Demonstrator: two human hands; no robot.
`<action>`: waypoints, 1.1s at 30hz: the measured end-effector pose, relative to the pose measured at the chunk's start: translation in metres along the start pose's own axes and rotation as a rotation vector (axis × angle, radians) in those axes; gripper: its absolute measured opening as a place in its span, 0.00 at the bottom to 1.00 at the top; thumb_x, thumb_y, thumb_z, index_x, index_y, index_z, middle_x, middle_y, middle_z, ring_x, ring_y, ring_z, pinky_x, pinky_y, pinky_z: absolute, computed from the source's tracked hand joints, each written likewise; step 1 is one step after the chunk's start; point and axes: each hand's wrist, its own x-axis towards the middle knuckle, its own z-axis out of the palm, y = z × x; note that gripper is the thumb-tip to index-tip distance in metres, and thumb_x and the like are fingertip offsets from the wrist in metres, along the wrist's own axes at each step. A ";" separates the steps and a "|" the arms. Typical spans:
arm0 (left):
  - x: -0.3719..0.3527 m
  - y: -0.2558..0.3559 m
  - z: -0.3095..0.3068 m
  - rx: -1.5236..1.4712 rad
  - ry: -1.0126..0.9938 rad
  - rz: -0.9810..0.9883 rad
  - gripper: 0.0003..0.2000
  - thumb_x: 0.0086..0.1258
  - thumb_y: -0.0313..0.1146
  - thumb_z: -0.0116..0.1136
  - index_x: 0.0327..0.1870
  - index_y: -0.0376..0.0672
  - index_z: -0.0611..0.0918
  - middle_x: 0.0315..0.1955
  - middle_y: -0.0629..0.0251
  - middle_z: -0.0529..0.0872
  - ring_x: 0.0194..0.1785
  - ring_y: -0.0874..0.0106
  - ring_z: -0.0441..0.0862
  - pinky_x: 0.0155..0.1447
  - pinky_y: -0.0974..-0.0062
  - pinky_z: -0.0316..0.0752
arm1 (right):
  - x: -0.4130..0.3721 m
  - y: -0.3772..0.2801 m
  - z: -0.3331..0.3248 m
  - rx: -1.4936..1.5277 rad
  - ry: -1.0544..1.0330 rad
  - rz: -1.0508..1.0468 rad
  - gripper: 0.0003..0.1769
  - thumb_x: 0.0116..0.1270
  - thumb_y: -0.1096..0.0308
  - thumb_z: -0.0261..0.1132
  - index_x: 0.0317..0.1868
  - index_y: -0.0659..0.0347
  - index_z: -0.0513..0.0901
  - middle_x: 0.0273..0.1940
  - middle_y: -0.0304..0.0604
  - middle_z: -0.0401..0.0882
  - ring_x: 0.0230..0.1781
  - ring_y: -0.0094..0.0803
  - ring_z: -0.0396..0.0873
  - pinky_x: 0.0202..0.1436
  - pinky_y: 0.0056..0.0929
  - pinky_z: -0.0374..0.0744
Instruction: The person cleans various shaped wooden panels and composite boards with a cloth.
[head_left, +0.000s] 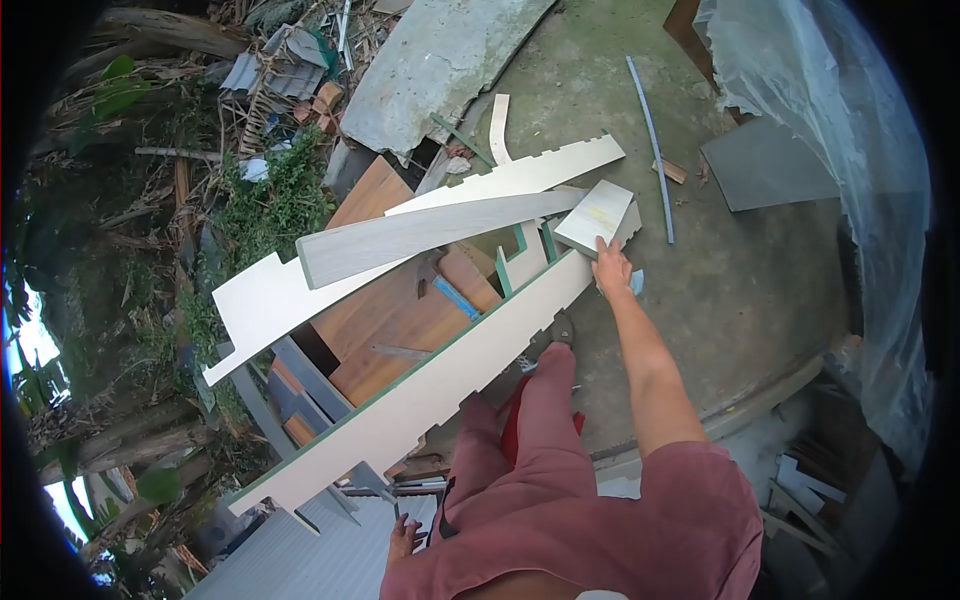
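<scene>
My right hand grips the near edge of a short pale board with a yellowish mark on its face. That board lies over the right end of the notched boards. Below it, a long white notched board with a green edge slants down to the left. My left hand hangs low near my hip, fingers loosely apart and holding nothing visible. A hammer with a blue handle rests on brown wood panels between the long boards. Across the pile lies a grey wood-grain board.
A second white notched board lies behind. A thin grey strip and a grey panel rest on the concrete floor. Plastic sheeting hangs at right. A broken concrete slab and plants border the left.
</scene>
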 end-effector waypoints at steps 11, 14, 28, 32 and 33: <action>-0.010 0.067 0.038 -0.036 -0.108 0.267 0.26 0.71 0.44 0.52 0.66 0.41 0.65 0.42 0.60 0.82 0.42 0.72 0.80 0.45 0.76 0.74 | -0.101 0.015 0.015 0.156 -0.533 0.195 0.32 0.56 0.53 0.65 0.56 0.65 0.76 0.55 0.58 0.76 0.58 0.47 0.74 0.60 0.37 0.70; 0.004 0.035 0.041 -0.021 -0.035 0.310 0.26 0.71 0.44 0.51 0.63 0.36 0.67 0.43 0.56 0.82 0.41 0.69 0.80 0.45 0.75 0.74 | -0.141 0.002 0.004 0.130 -0.670 -0.019 0.29 0.56 0.54 0.64 0.52 0.70 0.78 0.49 0.61 0.79 0.53 0.48 0.77 0.56 0.36 0.73; 0.025 -0.076 0.088 -0.445 0.080 0.062 0.25 0.68 0.45 0.53 0.59 0.36 0.72 0.45 0.52 0.83 0.44 0.65 0.81 0.48 0.70 0.77 | -0.161 -0.094 -0.060 -0.224 -0.803 -0.463 0.29 0.64 0.52 0.57 0.54 0.70 0.77 0.50 0.62 0.78 0.55 0.48 0.76 0.58 0.36 0.71; 0.078 -0.095 0.093 -0.973 0.161 -0.024 0.24 0.68 0.48 0.53 0.59 0.42 0.73 0.49 0.59 0.81 0.44 0.69 0.79 0.43 0.71 0.76 | -0.163 -0.125 -0.063 -0.373 -0.898 -0.610 0.31 0.65 0.49 0.56 0.54 0.71 0.76 0.50 0.60 0.78 0.55 0.46 0.76 0.58 0.34 0.70; 0.092 -0.093 0.086 -1.171 0.135 -0.078 0.24 0.68 0.49 0.52 0.59 0.44 0.72 0.52 0.61 0.79 0.46 0.68 0.78 0.46 0.70 0.74 | -0.161 -0.126 -0.061 -0.391 -0.894 -0.610 0.31 0.65 0.49 0.56 0.54 0.71 0.76 0.50 0.60 0.78 0.55 0.46 0.76 0.58 0.34 0.70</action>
